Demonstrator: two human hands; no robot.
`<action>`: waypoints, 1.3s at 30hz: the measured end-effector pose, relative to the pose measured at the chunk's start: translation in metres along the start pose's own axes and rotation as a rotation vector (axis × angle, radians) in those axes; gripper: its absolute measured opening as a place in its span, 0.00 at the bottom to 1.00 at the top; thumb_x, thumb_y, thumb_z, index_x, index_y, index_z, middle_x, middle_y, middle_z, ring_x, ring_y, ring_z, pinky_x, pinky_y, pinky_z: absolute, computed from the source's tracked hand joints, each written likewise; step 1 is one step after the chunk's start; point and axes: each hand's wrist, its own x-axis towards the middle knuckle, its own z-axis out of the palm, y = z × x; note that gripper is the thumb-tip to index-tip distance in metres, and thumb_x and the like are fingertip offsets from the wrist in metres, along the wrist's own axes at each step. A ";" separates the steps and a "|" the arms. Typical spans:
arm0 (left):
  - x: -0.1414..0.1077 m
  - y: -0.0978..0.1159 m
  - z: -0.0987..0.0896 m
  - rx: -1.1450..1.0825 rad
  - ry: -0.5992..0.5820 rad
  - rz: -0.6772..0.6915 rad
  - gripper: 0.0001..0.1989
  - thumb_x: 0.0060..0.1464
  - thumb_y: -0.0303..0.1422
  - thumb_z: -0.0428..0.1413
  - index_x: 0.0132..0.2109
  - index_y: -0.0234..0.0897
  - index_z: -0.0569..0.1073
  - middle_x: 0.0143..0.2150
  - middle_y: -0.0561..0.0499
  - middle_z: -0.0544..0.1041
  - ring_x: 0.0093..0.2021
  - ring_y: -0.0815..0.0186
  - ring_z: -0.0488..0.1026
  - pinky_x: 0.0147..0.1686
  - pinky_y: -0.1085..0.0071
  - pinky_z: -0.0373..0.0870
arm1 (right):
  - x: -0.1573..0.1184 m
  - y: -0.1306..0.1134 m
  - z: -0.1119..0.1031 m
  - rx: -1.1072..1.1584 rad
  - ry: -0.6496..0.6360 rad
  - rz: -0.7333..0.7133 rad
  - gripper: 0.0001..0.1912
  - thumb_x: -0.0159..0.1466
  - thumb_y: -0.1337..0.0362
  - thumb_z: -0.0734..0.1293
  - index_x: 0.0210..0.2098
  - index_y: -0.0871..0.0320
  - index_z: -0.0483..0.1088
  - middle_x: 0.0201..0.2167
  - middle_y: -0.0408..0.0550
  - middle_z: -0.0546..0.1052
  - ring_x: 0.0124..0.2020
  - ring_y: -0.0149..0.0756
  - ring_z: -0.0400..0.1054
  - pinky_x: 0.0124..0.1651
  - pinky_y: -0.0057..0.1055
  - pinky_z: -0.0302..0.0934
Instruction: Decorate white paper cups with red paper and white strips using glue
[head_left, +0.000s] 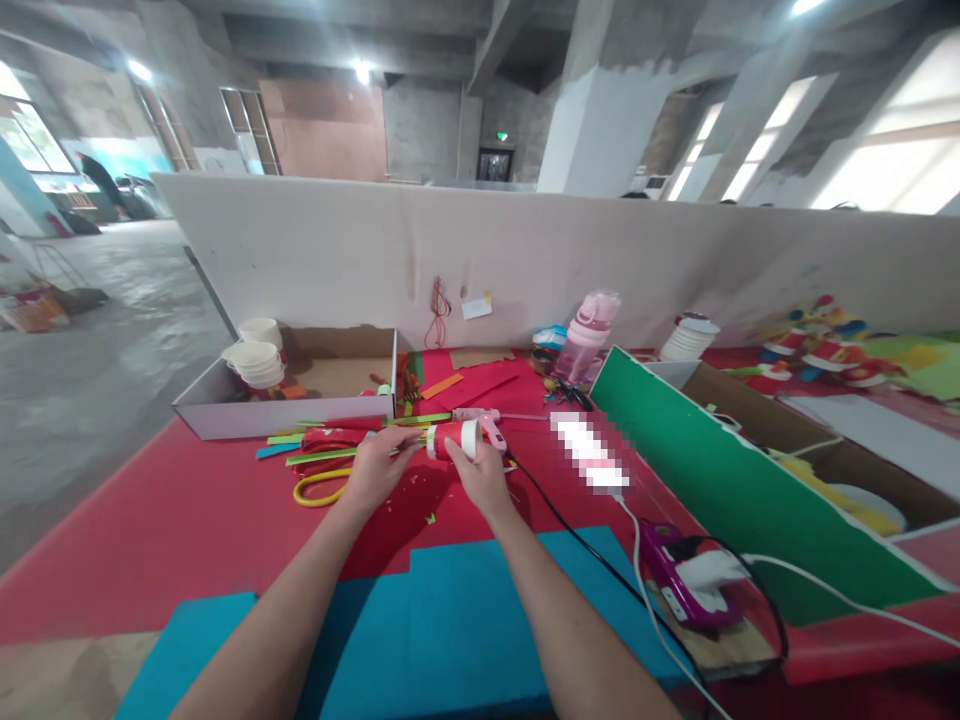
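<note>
Two hands (381,468) (480,475), red tabletop (172,510) (concrete floor (139,300) beyond)

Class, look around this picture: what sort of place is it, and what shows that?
Probably a handicraft workshop in a bare, unfinished-looking building: a red-and-white cup is held above the table, what looks like a pink glue gun lies just behind it, and the ceiling is raw concrete.

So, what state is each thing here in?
Red-and-white cup: on its side, held in right hand
Pink glue gun: lying down, partly hidden
Yellow loop: lying, partly hidden
White cups: stacked
White box: open-topped
Green-sided box: open-topped
Pink bottle: standing, lid on
Purple power strip: white plug inserted
</note>
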 end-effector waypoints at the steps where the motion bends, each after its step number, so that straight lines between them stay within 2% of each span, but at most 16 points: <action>1: -0.001 -0.001 0.001 0.039 0.005 0.058 0.08 0.55 0.30 0.56 0.42 0.37 0.77 0.36 0.46 0.79 0.35 0.63 0.75 0.37 0.70 0.70 | -0.001 -0.002 0.000 -0.040 -0.010 -0.016 0.14 0.62 0.56 0.64 0.39 0.61 0.72 0.37 0.53 0.79 0.39 0.42 0.74 0.43 0.34 0.66; 5: -0.003 -0.005 0.004 0.162 -0.025 0.215 0.09 0.59 0.29 0.52 0.41 0.36 0.77 0.37 0.45 0.79 0.37 0.64 0.75 0.39 0.70 0.72 | -0.002 -0.007 0.000 -0.173 -0.041 -0.080 0.12 0.62 0.58 0.64 0.38 0.61 0.72 0.35 0.54 0.78 0.38 0.43 0.73 0.43 0.35 0.66; 8: -0.004 -0.005 0.004 0.281 -0.022 0.287 0.10 0.60 0.28 0.50 0.41 0.35 0.77 0.35 0.44 0.79 0.36 0.64 0.75 0.37 0.70 0.72 | -0.001 -0.006 -0.002 -0.185 -0.068 -0.102 0.12 0.63 0.58 0.63 0.38 0.59 0.72 0.37 0.53 0.78 0.39 0.42 0.73 0.44 0.34 0.66; 11: -0.005 -0.003 0.005 0.425 -0.080 0.359 0.10 0.60 0.27 0.50 0.41 0.33 0.76 0.34 0.43 0.78 0.35 0.63 0.74 0.36 0.69 0.71 | -0.001 -0.005 -0.004 -0.176 -0.075 -0.095 0.13 0.63 0.57 0.63 0.37 0.59 0.72 0.37 0.53 0.78 0.39 0.41 0.72 0.43 0.33 0.65; 14: -0.005 -0.002 0.009 0.539 -0.120 0.380 0.09 0.59 0.26 0.50 0.37 0.33 0.75 0.32 0.43 0.77 0.34 0.62 0.73 0.36 0.67 0.71 | -0.002 -0.005 -0.004 -0.217 -0.055 -0.066 0.13 0.62 0.56 0.63 0.33 0.60 0.71 0.32 0.52 0.77 0.34 0.41 0.72 0.39 0.33 0.65; 16: -0.004 -0.004 0.011 0.533 -0.096 0.331 0.09 0.59 0.26 0.50 0.35 0.33 0.75 0.31 0.44 0.77 0.33 0.62 0.73 0.35 0.68 0.70 | -0.003 -0.005 -0.002 -0.245 -0.064 -0.035 0.14 0.62 0.55 0.63 0.28 0.59 0.70 0.26 0.50 0.76 0.28 0.39 0.70 0.34 0.31 0.64; 18: -0.003 -0.008 0.010 0.445 -0.020 0.229 0.08 0.58 0.27 0.51 0.34 0.34 0.75 0.31 0.45 0.77 0.32 0.63 0.74 0.34 0.70 0.70 | -0.003 -0.005 0.000 -0.234 -0.083 -0.022 0.15 0.62 0.54 0.63 0.27 0.59 0.69 0.23 0.49 0.75 0.26 0.38 0.70 0.32 0.30 0.63; 22: -0.002 -0.013 0.004 0.213 0.094 0.025 0.07 0.56 0.28 0.53 0.37 0.37 0.77 0.36 0.48 0.81 0.35 0.64 0.76 0.36 0.71 0.71 | -0.003 -0.004 0.002 -0.144 -0.036 -0.051 0.14 0.63 0.55 0.62 0.37 0.60 0.71 0.33 0.52 0.78 0.36 0.41 0.73 0.39 0.31 0.65; 25: -0.002 -0.006 0.004 0.004 0.076 -0.110 0.07 0.54 0.32 0.56 0.38 0.39 0.78 0.35 0.48 0.81 0.34 0.63 0.76 0.36 0.70 0.71 | -0.003 -0.006 0.002 -0.143 0.006 -0.073 0.14 0.63 0.56 0.63 0.40 0.60 0.71 0.39 0.54 0.78 0.41 0.42 0.73 0.44 0.34 0.66; 28: -0.001 0.007 0.010 -0.369 -0.008 -0.355 0.12 0.52 0.36 0.58 0.42 0.37 0.77 0.25 0.51 0.77 0.25 0.66 0.72 0.27 0.72 0.68 | -0.003 -0.010 0.001 -0.172 -0.007 -0.122 0.14 0.64 0.57 0.62 0.41 0.60 0.73 0.41 0.56 0.78 0.45 0.44 0.72 0.48 0.37 0.64; 30: -0.001 0.013 0.013 -0.570 -0.046 -0.485 0.14 0.51 0.39 0.59 0.41 0.34 0.76 0.21 0.54 0.72 0.20 0.70 0.67 0.23 0.75 0.64 | -0.003 -0.012 0.001 -0.167 -0.012 -0.150 0.15 0.65 0.57 0.62 0.42 0.60 0.73 0.43 0.57 0.77 0.47 0.45 0.71 0.52 0.38 0.63; 32: -0.001 0.015 0.014 -0.624 -0.024 -0.526 0.12 0.48 0.38 0.62 0.36 0.33 0.75 0.20 0.55 0.70 0.19 0.72 0.63 0.21 0.77 0.60 | -0.004 -0.012 0.002 -0.132 -0.018 -0.160 0.15 0.64 0.57 0.62 0.43 0.60 0.74 0.44 0.57 0.77 0.49 0.45 0.70 0.54 0.40 0.62; 34: -0.001 0.014 0.013 -0.586 0.023 -0.517 0.11 0.45 0.36 0.63 0.33 0.33 0.75 0.21 0.55 0.70 0.20 0.73 0.63 0.21 0.77 0.58 | -0.004 -0.009 0.004 -0.049 -0.061 -0.129 0.16 0.64 0.56 0.63 0.45 0.59 0.73 0.45 0.55 0.77 0.49 0.45 0.70 0.53 0.39 0.63; 37: -0.001 0.012 0.013 -0.520 0.034 -0.478 0.08 0.45 0.34 0.63 0.31 0.34 0.74 0.22 0.55 0.70 0.21 0.72 0.64 0.22 0.77 0.59 | -0.005 0.001 0.010 0.145 -0.095 0.062 0.20 0.64 0.51 0.62 0.44 0.60 0.73 0.38 0.52 0.79 0.42 0.42 0.73 0.45 0.37 0.67; 39: -0.002 0.013 0.015 -0.510 0.020 -0.450 0.08 0.45 0.33 0.63 0.30 0.34 0.74 0.22 0.55 0.70 0.22 0.72 0.64 0.23 0.77 0.60 | -0.005 0.007 0.012 0.227 -0.024 0.217 0.23 0.63 0.47 0.61 0.40 0.61 0.73 0.32 0.49 0.79 0.35 0.40 0.73 0.39 0.34 0.68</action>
